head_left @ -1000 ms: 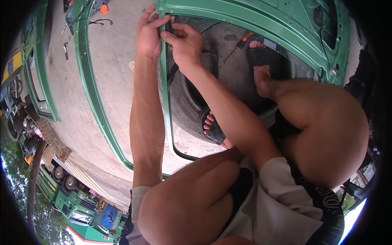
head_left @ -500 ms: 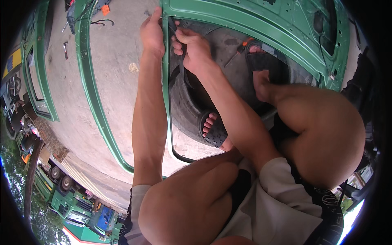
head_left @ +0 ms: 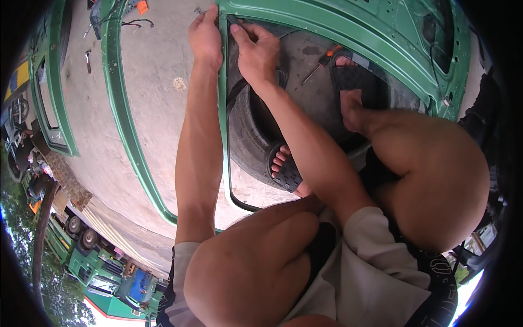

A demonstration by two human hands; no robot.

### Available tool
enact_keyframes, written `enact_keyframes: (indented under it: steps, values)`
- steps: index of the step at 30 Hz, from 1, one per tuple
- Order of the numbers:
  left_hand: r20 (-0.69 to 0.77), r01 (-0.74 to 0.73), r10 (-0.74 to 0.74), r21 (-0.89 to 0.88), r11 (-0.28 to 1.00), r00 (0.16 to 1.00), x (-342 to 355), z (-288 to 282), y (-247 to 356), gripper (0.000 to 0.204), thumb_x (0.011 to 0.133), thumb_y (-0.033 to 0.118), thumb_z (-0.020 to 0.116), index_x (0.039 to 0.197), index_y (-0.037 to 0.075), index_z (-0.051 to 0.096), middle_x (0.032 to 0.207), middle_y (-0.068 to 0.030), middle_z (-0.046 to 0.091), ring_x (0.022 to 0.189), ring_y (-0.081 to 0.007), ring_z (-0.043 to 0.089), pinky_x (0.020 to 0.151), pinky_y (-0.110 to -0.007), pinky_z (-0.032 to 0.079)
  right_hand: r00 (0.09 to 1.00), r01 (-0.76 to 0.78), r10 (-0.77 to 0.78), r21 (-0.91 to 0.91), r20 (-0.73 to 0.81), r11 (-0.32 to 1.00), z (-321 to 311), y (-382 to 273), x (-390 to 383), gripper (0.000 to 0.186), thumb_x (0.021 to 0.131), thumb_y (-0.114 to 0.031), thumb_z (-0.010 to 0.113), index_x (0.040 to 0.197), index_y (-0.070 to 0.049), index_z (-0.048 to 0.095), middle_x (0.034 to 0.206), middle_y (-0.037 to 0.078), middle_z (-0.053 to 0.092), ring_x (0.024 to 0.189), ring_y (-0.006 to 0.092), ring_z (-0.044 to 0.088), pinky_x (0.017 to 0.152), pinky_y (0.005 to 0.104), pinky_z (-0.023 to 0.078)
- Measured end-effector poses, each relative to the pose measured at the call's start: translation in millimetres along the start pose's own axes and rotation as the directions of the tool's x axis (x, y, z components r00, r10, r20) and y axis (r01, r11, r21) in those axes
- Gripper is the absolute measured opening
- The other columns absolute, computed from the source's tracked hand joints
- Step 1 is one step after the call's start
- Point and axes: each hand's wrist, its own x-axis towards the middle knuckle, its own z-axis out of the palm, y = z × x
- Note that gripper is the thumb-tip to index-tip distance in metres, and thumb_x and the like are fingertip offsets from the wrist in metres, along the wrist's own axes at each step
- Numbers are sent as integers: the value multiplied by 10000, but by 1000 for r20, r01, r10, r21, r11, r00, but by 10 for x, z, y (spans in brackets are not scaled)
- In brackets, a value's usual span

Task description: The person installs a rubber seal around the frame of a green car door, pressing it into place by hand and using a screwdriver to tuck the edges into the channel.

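A green metal vehicle door (head_left: 327, 27) with an open window frame lies in front of me. My left hand (head_left: 206, 41) is closed around the upright bar of the window frame (head_left: 222, 109), its thumb against the metal near the far corner. Just inside that corner my right hand (head_left: 258, 52) pinches a black rubber strip (head_left: 233, 19) against the frame's inner edge. The curled fingers partly hide the strip. A loose length of black rubber (head_left: 236, 92) hangs below the right hand. More black edging lines the near corner of the opening.
Beneath the window opening lies a tyre (head_left: 250, 136), with my sandalled feet (head_left: 286, 169) at it. A screwdriver (head_left: 313, 72) is on the concrete inside the tyre. Left are another green frame (head_left: 117, 98), a hammer (head_left: 87, 61) and a green truck (head_left: 98, 272).
My right hand has shifted upward along the strip toward the frame's far corner, and its fingers have re-gripped. The loose rubber has moved slightly. My left hand stays at the bar.
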Motion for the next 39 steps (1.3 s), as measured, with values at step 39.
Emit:
enact_keyframes:
  steps: [39]
  values:
    - [-47,99,-95,94,991,994,-76,78,103,326,1047,250,517,1012,-46,649,804,-108,681,528,-174,561,445,-322,435,848,-511,499,524,178,682,36,-223,53,134,882,-124,733,872,-12,659,746,47,622,538,128,530,470,277,395]
